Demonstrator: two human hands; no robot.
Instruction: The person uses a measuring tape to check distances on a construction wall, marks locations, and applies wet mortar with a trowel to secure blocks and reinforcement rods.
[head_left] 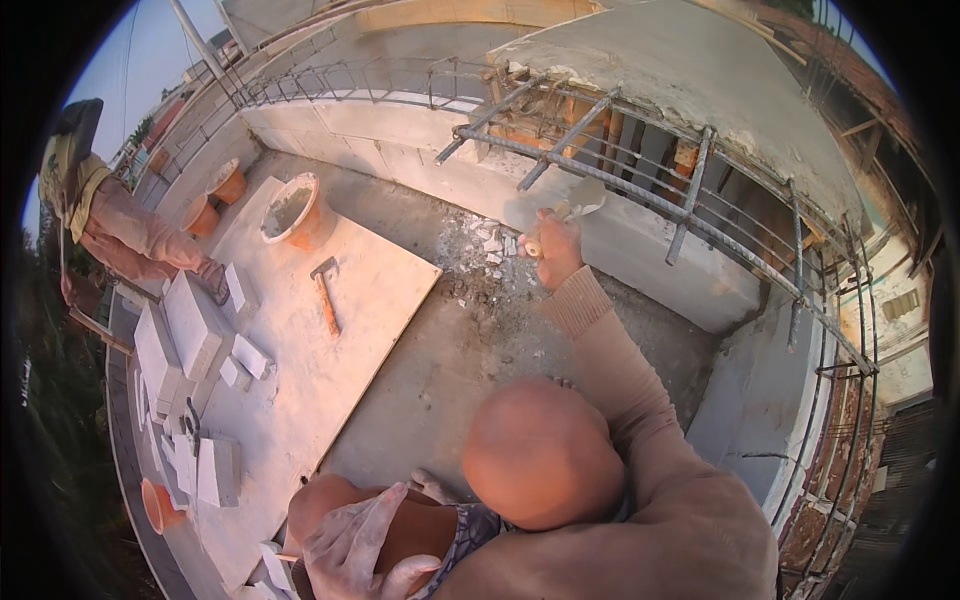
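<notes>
My right hand (555,250) grips a trowel (582,202) by its handle, its pale-smeared blade against or just in front of the low light block wall (670,265) beneath protruding rebar (600,130). White chips (492,237) lie on the grey floor beside it. My dusty left hand (350,540) rests over my bent left leg at the bottom, fingers and thumb apart, holding nothing that I can see. My right knee (530,450) rises in the centre.
A pale board (370,330) on the left carries a hatchet (326,300), light blocks (195,320) and an orange mortar bucket (300,230). More buckets (226,185) stand behind. A co-worker (130,225) stands at far left. Rebar cages (840,320) line the right edge.
</notes>
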